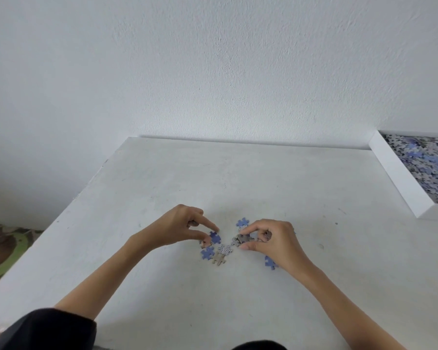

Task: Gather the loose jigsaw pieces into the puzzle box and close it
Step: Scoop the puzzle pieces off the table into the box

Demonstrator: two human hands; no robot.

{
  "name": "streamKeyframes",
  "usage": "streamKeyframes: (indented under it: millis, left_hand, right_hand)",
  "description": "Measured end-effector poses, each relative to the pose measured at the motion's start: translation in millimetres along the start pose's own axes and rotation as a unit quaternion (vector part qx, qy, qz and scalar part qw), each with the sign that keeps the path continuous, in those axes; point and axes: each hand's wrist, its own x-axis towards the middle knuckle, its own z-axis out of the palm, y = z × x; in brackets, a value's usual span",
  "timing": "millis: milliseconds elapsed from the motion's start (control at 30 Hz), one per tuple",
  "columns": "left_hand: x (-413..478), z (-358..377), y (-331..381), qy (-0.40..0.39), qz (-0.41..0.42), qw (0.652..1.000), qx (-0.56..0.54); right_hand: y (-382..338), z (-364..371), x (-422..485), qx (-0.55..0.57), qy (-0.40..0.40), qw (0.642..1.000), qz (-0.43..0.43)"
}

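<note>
the left hand [185, 224] has forefinger and thumb drawn together on the edge of a blue piece [215, 237] lying flat on the table [162, 178]. its other fingers are curled in, and i cannot tell whether they keep anything. the right hand [273, 241] is curled round a few grey pieces [245, 239], thumb below and fingertips above, just off the surface. between and around the hands lie the loose pieces [225, 249]: a patterned one, a blue one beside it, a brown-backed one nearest the person, a blue one beyond the right forefinger, and another half hidden under the right wrist.

these look like thin card: very light and stiff enough to lift by an edge, but flat against the table. a fingertip under a tab, or a slide toward the palm, likely serves better than a squeeze from above. a loose handful could easily shed pieces on the way.

the puzzle box [400, 180] sits well apart at the far right of the table, open and holding a heap of pieces. its near white wall has to be cleared on the way in. no lid shows. nothing stands between the hands and the box. a plain wall [213, 72] backs the table, a green-rimmed mat [3, 251] lies on the floor at left, and a dark sleeve [43, 329] shows at the bottom edge.
</note>
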Motion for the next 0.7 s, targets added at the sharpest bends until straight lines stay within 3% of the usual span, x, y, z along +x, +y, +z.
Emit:
streamKeyframes:
  millis: [133, 333, 433, 533, 700]
  left_hand:
    - [5, 5, -3, 0.022, 0.0, 1.0, 0.011]
    - [12, -1, 5, -0.044, -0.029, 0.999, 0.008]
    - [11, -1, 6, -0.051, -0.061, 0.991, -0.105]
    - [7, -2, 9, -0.045, -0.094, 0.958, -0.268]
    - [9, 1, 11, -0.022, -0.091, 0.911, -0.401]
  right_hand:
    - [-2, -5, 5, 0.004, -0.032, 0.999, 0.033]
    - [-4, -8, 8, 0.02, -0.042, 0.997, 0.06]
    - [-4, -10, 8, 0.038, -0.055, 0.995, 0.07]
    - [-1, -10, 7, 0.063, -0.053, 0.994, 0.067]
    - [1, -9, 8, 0.056, -0.027, 0.997, 0.053]
